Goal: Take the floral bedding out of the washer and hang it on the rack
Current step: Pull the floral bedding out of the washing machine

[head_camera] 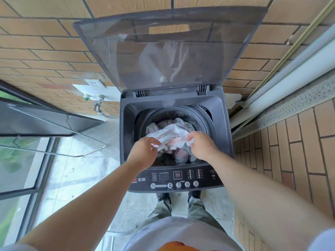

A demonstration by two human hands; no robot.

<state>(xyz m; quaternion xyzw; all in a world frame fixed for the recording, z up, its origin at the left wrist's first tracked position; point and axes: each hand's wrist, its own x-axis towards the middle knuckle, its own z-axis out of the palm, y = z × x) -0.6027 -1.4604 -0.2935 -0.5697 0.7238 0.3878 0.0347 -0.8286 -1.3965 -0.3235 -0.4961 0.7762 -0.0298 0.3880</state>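
A grey top-loading washer point(223, 138) stands in front of me with its lid point(170, 48) raised against the brick wall. Pale floral bedding point(172, 132) lies bunched in the drum, white with faint pink patches. My left hand point(143, 151) grips a fold of it at the drum's near left. My right hand point(201, 144) grips another fold at the near right. Part of the cloth is lifted between both hands; the rest lies deeper in the drum. A metal drying rack point(76, 140) juts out at the left.
The washer's control panel point(177, 179) faces me, with my feet just below it. A tap point(98, 102) and a wall socket point(94, 82) are on the brick wall at the left. Glass window panels run along the left, a sliding door track along the right.
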